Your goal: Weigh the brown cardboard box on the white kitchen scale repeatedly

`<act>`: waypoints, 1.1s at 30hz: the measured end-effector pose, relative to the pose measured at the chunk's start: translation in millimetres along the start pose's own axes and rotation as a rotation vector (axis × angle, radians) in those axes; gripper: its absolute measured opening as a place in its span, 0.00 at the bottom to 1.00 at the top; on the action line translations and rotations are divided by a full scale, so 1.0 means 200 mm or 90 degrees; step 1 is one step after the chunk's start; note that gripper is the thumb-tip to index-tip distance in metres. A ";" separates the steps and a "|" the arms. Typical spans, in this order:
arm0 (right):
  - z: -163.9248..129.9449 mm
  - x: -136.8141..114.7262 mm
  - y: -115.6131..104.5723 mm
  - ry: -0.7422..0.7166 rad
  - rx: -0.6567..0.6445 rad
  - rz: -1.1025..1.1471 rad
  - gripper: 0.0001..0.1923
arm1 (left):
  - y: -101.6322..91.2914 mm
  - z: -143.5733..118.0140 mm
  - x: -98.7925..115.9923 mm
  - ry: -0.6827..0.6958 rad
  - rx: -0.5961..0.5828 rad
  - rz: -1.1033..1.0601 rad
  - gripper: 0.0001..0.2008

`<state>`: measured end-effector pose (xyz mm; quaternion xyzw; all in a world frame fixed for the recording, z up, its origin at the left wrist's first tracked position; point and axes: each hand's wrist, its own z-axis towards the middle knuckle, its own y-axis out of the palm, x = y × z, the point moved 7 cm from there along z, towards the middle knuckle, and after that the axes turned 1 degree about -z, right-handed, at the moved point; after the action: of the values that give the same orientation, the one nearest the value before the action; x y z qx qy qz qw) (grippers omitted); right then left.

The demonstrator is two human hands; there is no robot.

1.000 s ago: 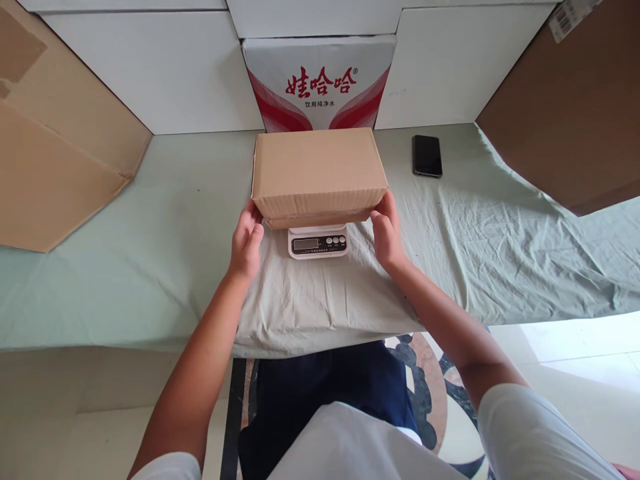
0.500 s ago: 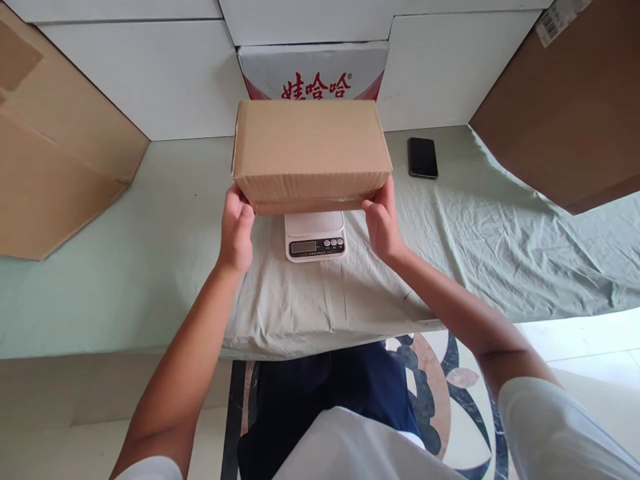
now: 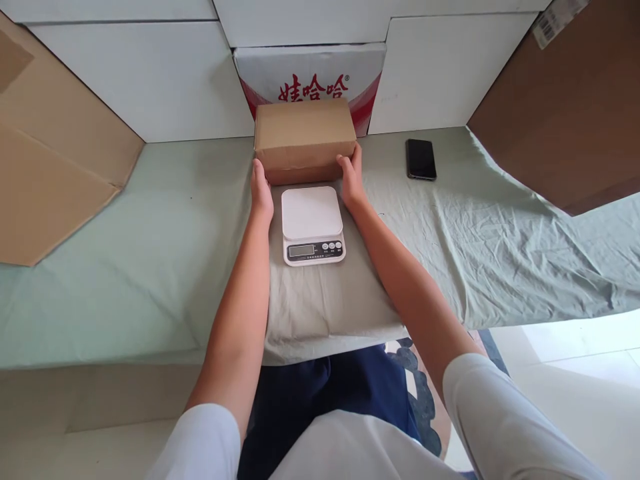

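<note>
A closed brown cardboard box (image 3: 304, 137) sits at the back of the table, just behind a white digital kitchen scale (image 3: 312, 223). My left hand (image 3: 261, 192) presses its left lower edge and my right hand (image 3: 351, 179) its right lower edge, so I hold the box between them. The scale's platform is bare, its display and buttons facing me. Behind the box stands a white carton with red Chinese lettering (image 3: 311, 73).
A pale green cloth (image 3: 150, 253) covers the table. A black phone (image 3: 421, 159) lies to the right of the box. Large brown cardboard sheets lean at the left (image 3: 55, 160) and right (image 3: 560, 113). White boxes (image 3: 145, 73) line the back.
I lifted the box off the scale, carried it away from me and brought it down behind the scale. The scale's platform is now uncovered.
</note>
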<state>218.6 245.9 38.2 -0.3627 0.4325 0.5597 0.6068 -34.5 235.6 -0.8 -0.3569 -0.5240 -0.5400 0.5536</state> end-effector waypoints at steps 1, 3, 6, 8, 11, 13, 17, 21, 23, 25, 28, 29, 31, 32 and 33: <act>0.00 0.02 -0.01 0.009 0.002 -0.005 0.42 | -0.01 0.00 -0.02 -0.007 0.009 0.001 0.44; -0.01 0.05 -0.01 0.021 0.003 -0.006 0.42 | -0.02 0.01 -0.03 -0.006 0.025 0.006 0.45; -0.02 0.07 0.00 0.038 -0.003 0.001 0.42 | -0.01 0.03 -0.03 -0.003 0.014 0.012 0.46; 0.00 0.09 0.00 0.049 -0.004 0.013 0.41 | -0.02 0.03 -0.02 -0.001 0.002 0.014 0.47; 0.08 0.11 -0.08 0.049 0.043 0.042 0.41 | -0.11 0.02 0.05 -0.008 0.023 0.043 0.49; 0.14 0.12 -0.21 0.042 0.101 0.042 0.43 | -0.21 0.01 0.12 -0.027 0.066 0.063 0.50; 0.24 0.14 -0.50 0.047 0.176 0.012 0.39 | -0.38 -0.01 0.22 -0.049 0.099 0.070 0.52; 0.27 0.21 -0.69 0.043 0.227 0.041 0.41 | -0.44 -0.01 0.23 -0.050 0.117 0.073 0.51; 0.28 0.25 -0.72 0.043 0.236 0.041 0.40 | -0.43 -0.01 0.22 -0.050 0.113 0.083 0.52; 0.28 0.29 -0.73 0.041 0.238 0.028 0.38 | -0.41 -0.01 0.21 -0.054 0.108 0.086 0.53; 0.28 0.32 -0.66 0.037 0.209 -0.002 0.35 | -0.38 -0.02 0.20 -0.060 0.109 0.067 0.55; 0.27 0.32 -0.62 0.040 0.191 -0.004 0.34 | -0.37 -0.02 0.20 -0.061 0.108 0.063 0.55; 0.24 0.32 -0.51 0.053 0.157 0.019 0.33 | -0.33 -0.03 0.19 -0.058 0.098 0.065 0.56; 0.21 0.31 -0.45 0.064 0.145 0.040 0.33 | -0.32 -0.03 0.19 -0.055 0.090 0.069 0.56; 0.18 0.29 -0.39 0.076 0.135 0.060 0.33 | -0.30 -0.03 0.18 -0.053 0.083 0.072 0.56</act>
<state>300.1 292.0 -7.0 -0.3084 0.5410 0.5160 0.5881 -95.6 212.3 22.4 -0.3713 -0.5592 -0.4576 0.5830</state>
